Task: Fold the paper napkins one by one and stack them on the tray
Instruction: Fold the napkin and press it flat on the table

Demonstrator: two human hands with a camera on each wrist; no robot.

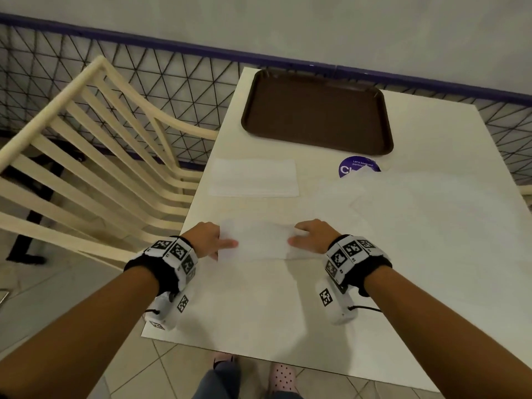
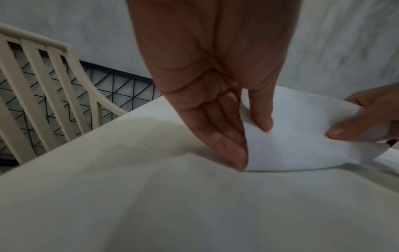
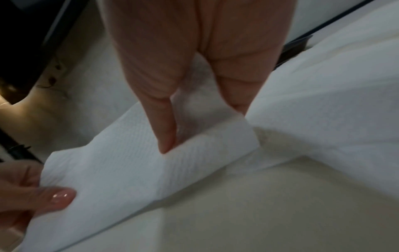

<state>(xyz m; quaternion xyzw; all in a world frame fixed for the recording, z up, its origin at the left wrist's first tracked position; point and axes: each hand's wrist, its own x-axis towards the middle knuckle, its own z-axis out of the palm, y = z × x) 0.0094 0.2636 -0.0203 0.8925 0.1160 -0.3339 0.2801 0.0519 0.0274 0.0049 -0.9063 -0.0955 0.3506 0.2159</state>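
A white paper napkin [image 1: 260,240] is held between both hands just above the near-middle of the white table [image 1: 259,306]. My left hand [image 1: 221,246] pinches its left end, thumb on top and fingers [image 2: 233,150] behind. My right hand [image 1: 299,239] pinches the right end the same way, with the thumb [image 3: 166,133] pressed on the paper. The napkin [image 3: 129,167] is doubled over and sags between the hands. The brown tray [image 1: 316,110] lies at the far side of the table with nothing on it.
A folded napkin [image 1: 253,177] lies flat between the hands and the tray. Loose unfolded napkins [image 1: 403,203] spread over the right half of the table, partly covering a purple round sticker [image 1: 357,165]. A cream slatted chair [image 1: 100,156] stands at the left, a wire fence behind.
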